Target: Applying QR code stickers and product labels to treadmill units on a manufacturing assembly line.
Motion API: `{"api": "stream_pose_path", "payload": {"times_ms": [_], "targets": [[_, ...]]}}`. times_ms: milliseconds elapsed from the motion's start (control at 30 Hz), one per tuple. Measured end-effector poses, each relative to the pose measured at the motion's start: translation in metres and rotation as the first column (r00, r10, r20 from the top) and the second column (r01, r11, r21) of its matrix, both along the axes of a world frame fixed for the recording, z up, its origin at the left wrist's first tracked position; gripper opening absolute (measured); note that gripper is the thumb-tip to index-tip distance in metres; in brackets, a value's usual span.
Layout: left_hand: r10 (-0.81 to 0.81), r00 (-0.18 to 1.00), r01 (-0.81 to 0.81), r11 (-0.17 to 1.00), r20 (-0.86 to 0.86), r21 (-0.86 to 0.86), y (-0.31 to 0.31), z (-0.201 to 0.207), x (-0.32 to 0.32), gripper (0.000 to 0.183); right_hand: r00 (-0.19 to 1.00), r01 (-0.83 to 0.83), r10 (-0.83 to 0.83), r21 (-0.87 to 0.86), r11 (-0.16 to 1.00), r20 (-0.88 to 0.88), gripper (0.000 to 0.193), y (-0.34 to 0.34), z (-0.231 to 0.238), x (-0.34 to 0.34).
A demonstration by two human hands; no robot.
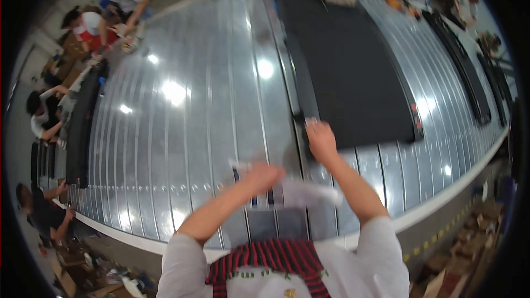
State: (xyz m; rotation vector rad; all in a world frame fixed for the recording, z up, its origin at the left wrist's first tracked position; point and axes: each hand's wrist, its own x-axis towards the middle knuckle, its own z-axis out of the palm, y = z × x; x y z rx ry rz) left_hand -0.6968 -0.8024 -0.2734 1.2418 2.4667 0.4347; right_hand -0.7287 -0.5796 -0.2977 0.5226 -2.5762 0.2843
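Note:
A large flat black panel (353, 72) with a side rail lies on the metal roller surface, right of centre. At its near left corner is my right hand (321, 139), fingers closed against the rail; a small pale bit shows at the fingertips, too unclear to name. My left hand (264, 179) is smeared by motion, low over the rollers and left of the panel. Just beside and below it is a blurred whitish plastic bag (309, 195) with dark blue marks; whether the hand grips it cannot be made out.
Another long black unit (85, 127) stands along the left edge of the roller table (182, 149). Further black units (458, 66) lie at the right. Several people work around the far and left edges. Cardboard boxes (447, 284) and scraps lie on the floor at lower right.

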Motion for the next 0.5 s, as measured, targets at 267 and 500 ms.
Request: {"api": "stream_pose_path", "payload": {"times_ms": [267,500], "targets": [[0.276,0.897,-0.343,0.927,0.345,0.149,-0.102,0.084,0.123,0.013,0.976,0.107,-0.133,0.153,0.982,0.172,0.037,-0.014,0.0,0.007],[0.461,0.588,-0.775,0.558,0.665,0.298,-0.128,0.117,0.196,0.02,0.714,-0.026,0.089,-0.1,0.995,0.694,0.051,-0.071,0.051,0.054]]}}
